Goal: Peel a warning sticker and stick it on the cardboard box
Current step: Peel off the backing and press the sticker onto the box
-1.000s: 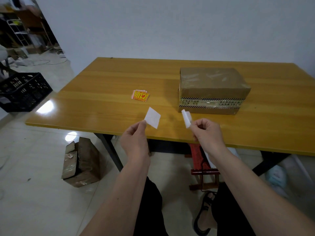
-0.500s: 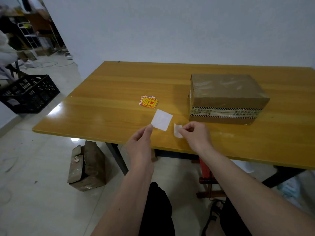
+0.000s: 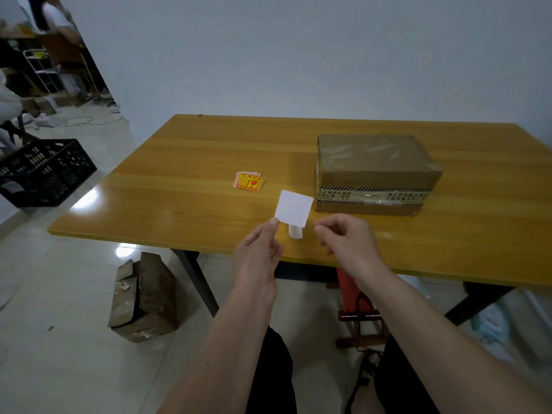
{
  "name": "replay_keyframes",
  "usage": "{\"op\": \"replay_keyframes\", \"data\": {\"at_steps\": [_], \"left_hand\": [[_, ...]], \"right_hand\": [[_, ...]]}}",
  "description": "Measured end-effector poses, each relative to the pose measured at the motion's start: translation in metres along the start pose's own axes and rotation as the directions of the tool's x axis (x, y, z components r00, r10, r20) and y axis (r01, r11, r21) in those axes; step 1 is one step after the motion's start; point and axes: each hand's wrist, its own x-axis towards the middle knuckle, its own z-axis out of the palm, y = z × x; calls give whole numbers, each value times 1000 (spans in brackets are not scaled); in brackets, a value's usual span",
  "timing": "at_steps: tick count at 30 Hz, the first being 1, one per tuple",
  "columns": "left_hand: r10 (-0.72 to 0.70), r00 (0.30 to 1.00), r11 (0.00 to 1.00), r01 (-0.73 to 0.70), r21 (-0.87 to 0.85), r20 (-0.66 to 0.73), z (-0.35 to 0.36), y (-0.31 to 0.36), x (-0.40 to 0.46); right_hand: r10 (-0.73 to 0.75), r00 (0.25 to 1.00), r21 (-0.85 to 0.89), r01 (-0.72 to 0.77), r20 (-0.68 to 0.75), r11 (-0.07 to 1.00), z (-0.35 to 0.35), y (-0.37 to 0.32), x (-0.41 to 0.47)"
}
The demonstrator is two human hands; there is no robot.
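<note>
My left hand [image 3: 258, 255] pinches the lower left corner of a white square sticker [image 3: 294, 208], held up with its pale back toward me and faint red print showing through. A small curled white backing strip [image 3: 295, 232] lies at the table's front edge just under the sticker, apart from my right hand [image 3: 348, 239], whose fingers are loosely curled with nothing in them. The taped cardboard box [image 3: 375, 162] stands on the table behind and right of both hands. A small stack of red-and-yellow warning stickers [image 3: 249, 181] lies left of the box.
The yellow wooden table [image 3: 185, 198] stands against a grey wall. On the floor to the left are a battered cardboard box [image 3: 143, 297] and a black plastic crate [image 3: 44, 171]. A red stool [image 3: 357, 306] stands under the table by my legs.
My right hand came in toward the left hand and let go of the curled white strip, which now lies on the table. The left hand still holds the white square.
</note>
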Motion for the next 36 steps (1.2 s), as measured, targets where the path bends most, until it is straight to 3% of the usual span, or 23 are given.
{"op": "replay_keyframes", "data": {"at_steps": [14,21,27,30,32,34,36], "left_hand": [[-8,1000,1000,7,24,12,15,-22,-23],[-16,999,999,15,36,39,13,-23,-27],[-24,999,999,23,30,38,10,-23,-28],[81,997,989,-83,125,18,10,-22,-31],[296,955,884,-288,369,36,9,-22,-30],[495,858,668,-476,572,136,7,-20,-30],[599,769,468,-563,681,224,6,-18,-28]], "right_hand": [[-20,1000,116,20,0,993,-34,-8,-26],[26,996,124,-16,-82,992,-33,-8,-25],[17,1000,155,-14,-17,988,-29,-10,-30],[24,999,152,-18,-42,988,-28,-8,-28],[12,998,93,-6,-64,996,-30,-6,-26],[-59,994,-36,56,-94,998,-31,-5,-26],[-182,977,-193,159,-110,968,-30,-6,-27]]}}
